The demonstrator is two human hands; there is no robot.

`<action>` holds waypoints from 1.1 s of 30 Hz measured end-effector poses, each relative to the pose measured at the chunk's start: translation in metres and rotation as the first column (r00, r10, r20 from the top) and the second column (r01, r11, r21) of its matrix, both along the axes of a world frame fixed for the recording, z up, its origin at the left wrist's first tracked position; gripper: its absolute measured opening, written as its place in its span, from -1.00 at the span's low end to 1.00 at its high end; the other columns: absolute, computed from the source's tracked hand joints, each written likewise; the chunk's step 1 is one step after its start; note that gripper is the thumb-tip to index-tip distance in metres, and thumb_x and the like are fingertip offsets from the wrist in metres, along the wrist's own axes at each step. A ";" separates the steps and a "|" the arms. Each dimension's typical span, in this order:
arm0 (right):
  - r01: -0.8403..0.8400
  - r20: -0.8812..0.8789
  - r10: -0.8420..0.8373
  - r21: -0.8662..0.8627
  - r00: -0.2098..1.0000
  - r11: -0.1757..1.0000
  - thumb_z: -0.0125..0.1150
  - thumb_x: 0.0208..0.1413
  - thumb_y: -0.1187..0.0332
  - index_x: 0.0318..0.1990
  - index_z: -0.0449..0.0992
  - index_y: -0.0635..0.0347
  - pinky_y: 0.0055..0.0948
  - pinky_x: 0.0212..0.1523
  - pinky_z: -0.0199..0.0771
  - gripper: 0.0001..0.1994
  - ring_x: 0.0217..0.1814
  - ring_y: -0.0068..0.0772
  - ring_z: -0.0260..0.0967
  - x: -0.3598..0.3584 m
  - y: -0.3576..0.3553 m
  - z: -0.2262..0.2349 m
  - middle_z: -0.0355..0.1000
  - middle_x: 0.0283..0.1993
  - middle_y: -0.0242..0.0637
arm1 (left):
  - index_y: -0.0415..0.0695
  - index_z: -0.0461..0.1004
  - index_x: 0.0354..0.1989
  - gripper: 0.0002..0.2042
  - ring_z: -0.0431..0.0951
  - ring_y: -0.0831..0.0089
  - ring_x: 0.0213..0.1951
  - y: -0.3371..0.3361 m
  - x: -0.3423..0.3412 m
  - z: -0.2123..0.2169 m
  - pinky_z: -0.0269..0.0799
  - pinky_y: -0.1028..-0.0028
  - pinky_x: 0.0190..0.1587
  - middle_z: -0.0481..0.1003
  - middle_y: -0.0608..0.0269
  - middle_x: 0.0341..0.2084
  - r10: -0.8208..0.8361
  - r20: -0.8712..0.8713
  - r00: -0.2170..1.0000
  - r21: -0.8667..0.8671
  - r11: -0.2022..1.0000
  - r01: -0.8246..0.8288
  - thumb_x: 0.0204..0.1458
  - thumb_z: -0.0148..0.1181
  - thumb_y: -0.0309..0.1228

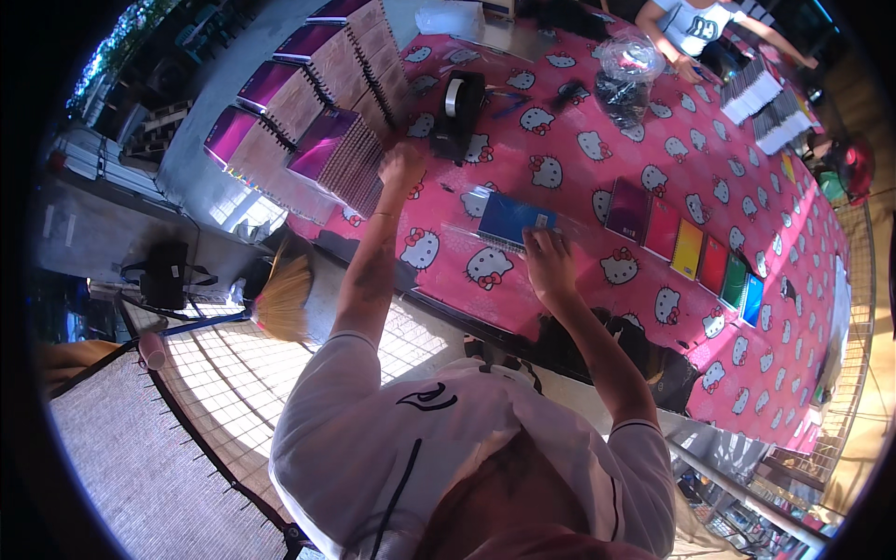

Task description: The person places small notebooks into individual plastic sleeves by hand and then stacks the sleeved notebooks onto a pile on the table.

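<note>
the left hand (401,166) was raised to the stack of purple-covered spiral notebooks (341,154) at the edge of the pink cartoon-cat tablecloth (597,187), fingers curled against it; how tightly could not be told. the right hand (549,261) was laid flat, fingers spread, on the blue spiral notebook in clear wrap (509,219) near the table's front edge

Clear plastic sleeve (509,224) around blue notebook, flat on pink cartoon-cat tablecloth (579,173), under right hand (549,264). Small pale label (541,219) at notebook's right corner. Clear plastic bag (627,73) of dark items far up cloth. Flat clear bag (448,19) at cloth's top edge.
</note>
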State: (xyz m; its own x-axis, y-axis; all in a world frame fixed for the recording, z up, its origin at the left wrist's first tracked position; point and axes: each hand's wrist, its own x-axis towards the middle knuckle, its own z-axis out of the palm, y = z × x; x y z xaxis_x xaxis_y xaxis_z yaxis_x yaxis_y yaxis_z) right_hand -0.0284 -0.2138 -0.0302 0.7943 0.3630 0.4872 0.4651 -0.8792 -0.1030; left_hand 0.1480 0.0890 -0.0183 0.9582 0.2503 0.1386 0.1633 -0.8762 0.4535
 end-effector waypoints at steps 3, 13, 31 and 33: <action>-0.024 -0.015 0.024 0.042 1.000 0.999 0.37 -0.09 0.28 0.01 0.53 0.14 -0.25 0.04 0.34 -0.56 0.01 -0.32 0.41 -0.003 0.001 0.000 0.39 -0.12 -0.32 | -0.10 0.69 -0.36 -0.71 0.68 0.20 -0.33 -0.046 -0.051 0.026 0.56 0.25 -0.26 0.64 0.04 -0.47 -0.340 -0.040 0.940 -0.374 0.877 0.301 -0.08 0.31 -0.13; -0.036 -0.012 0.037 0.063 0.999 0.997 0.35 -0.03 0.14 0.10 0.46 0.09 -0.17 0.04 0.27 -0.48 0.00 -0.27 0.35 -0.004 -0.005 0.020 0.37 -0.12 -0.32 | -0.14 0.56 -0.39 -0.62 0.63 -0.04 -0.25 -0.131 -0.114 0.022 0.49 0.09 -0.21 0.61 -0.02 -0.43 -0.407 -0.224 0.886 0.078 0.898 0.432 0.05 0.26 -0.01; 0.290 -0.813 0.545 0.582 0.204 0.760 -0.48 0.01 -0.63 0.40 0.14 0.29 -0.24 0.07 0.42 0.13 -0.08 -0.24 0.58 0.114 -0.069 0.080 0.53 0.00 0.05 | -0.25 0.42 -0.02 -0.76 0.55 0.24 -0.26 -0.110 -0.164 0.036 0.50 0.19 -0.22 0.53 0.04 -0.28 -0.447 0.438 0.780 -0.292 0.750 0.593 0.12 0.09 -0.63; 0.297 -0.803 0.550 0.596 0.232 0.746 -0.62 -0.02 -0.64 0.40 0.08 0.37 -0.26 0.10 0.42 0.20 -0.07 -0.20 0.58 0.094 -0.085 0.087 0.54 -0.03 0.04 | -0.30 0.38 0.01 -0.76 0.56 0.41 -0.25 -0.107 -0.145 0.014 0.53 0.31 -0.19 0.56 0.02 -0.29 -0.382 0.256 0.888 -0.532 0.711 0.460 0.16 0.03 -0.65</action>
State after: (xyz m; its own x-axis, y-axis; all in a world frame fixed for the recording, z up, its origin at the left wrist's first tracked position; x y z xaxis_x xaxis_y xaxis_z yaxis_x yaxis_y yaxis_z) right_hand 0.0659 -0.2989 0.0566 0.7434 0.5238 -0.4160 -0.2484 -0.3613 -0.8987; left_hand 0.0027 -0.0177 -0.0044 0.9687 -0.1063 0.2244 -0.2483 -0.4177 0.8740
